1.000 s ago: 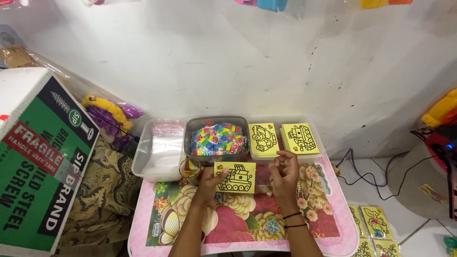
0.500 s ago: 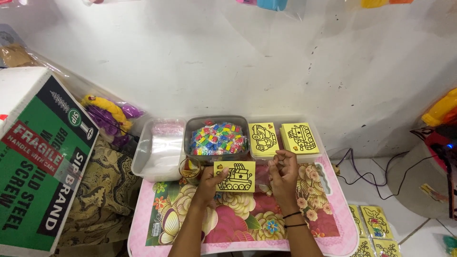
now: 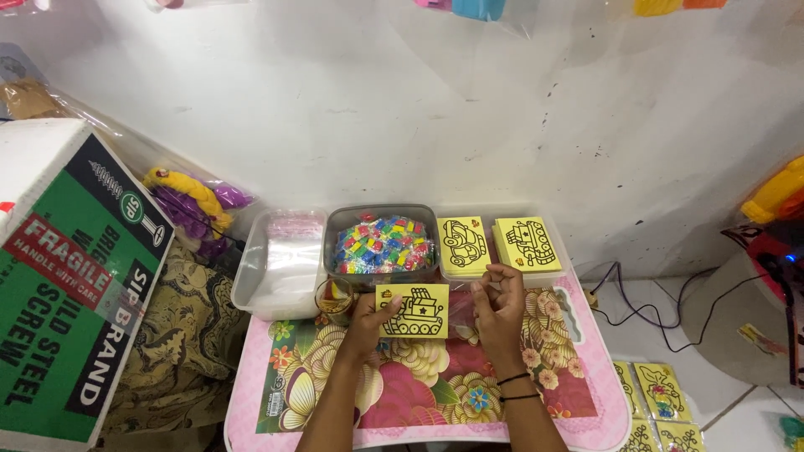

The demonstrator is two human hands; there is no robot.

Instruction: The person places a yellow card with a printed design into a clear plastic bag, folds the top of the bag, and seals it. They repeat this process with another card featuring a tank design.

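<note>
My left hand [image 3: 369, 317] holds a yellow card with a black line drawing of a ship [image 3: 413, 310] by its left edge, above the flowered pink table [image 3: 419, 389]. My right hand [image 3: 500, 304] is just right of the card, its fingers curled near a clear plastic bag [image 3: 460, 310]; whether it grips the bag I cannot tell. Behind the hands stands a clear tub of small colourful pieces [image 3: 383, 244]. Two stacks of yellow drawing cards [image 3: 462, 243] [image 3: 527, 243] lie to its right.
A clear bin of plastic bags [image 3: 280, 262] stands at the table's back left, with a small round cup [image 3: 335, 298] beside it. A green and white cardboard box [image 3: 67, 276] fills the left. More yellow cards [image 3: 653, 402] and a cable [image 3: 636, 310] lie on the floor at right.
My right hand has let go of the card's right edge and shifted slightly right. The card stays in my left hand.
</note>
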